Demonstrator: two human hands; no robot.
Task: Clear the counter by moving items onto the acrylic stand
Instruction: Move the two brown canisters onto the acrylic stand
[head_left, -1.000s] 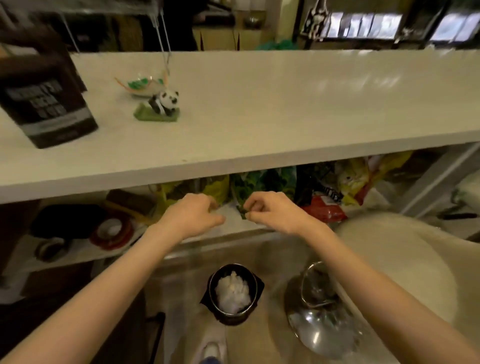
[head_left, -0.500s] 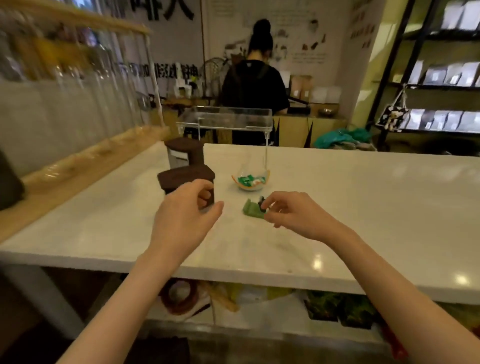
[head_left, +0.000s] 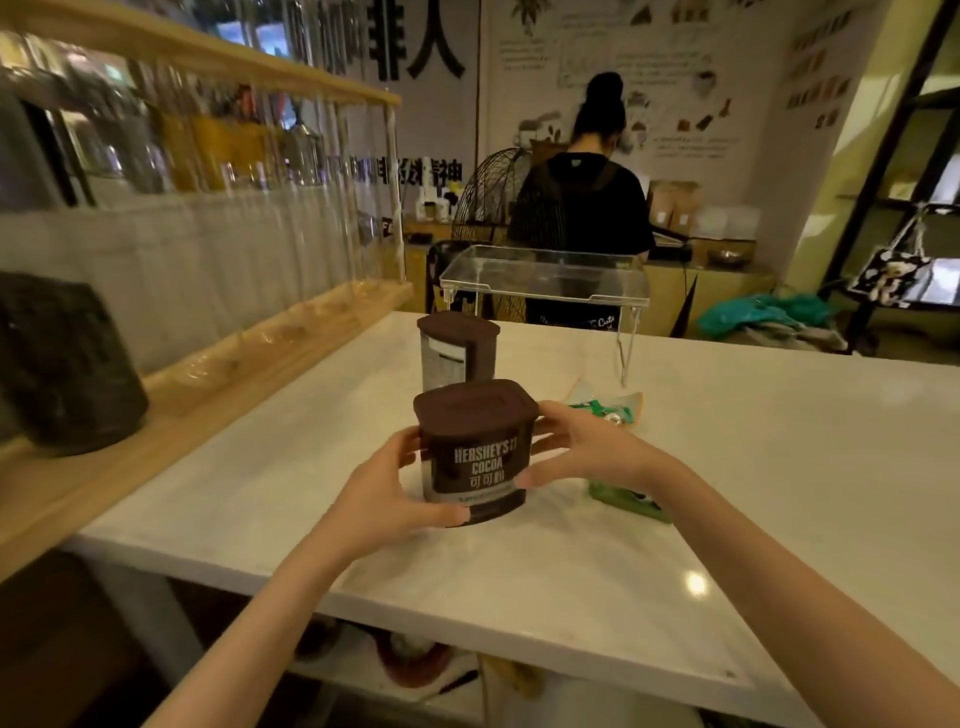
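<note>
A brown cocoa tub (head_left: 475, 447) with a dark lid stands on the white counter (head_left: 753, 441). My left hand (head_left: 389, 488) grips its left side and my right hand (head_left: 587, 447) grips its right side. A second cocoa tub (head_left: 457, 345) stands just behind it. The clear acrylic stand (head_left: 545, 275) is at the counter's far edge, with nothing on top. A small dish of green sweets (head_left: 608, 408) lies under the stand's near edge. A green base (head_left: 628, 501) of a small figure shows behind my right wrist, mostly hidden.
A wooden shelf (head_left: 208, 395) with a row of glass tubes runs along the left. A dark container (head_left: 67, 364) sits on it at the near left. A person in black (head_left: 582, 208) stands beyond the counter, back turned. Clutter fills the shelf under the counter.
My view has risen from under the counter to its top. Both hands moved forward from loose fists and closed around the near cocoa tub.
</note>
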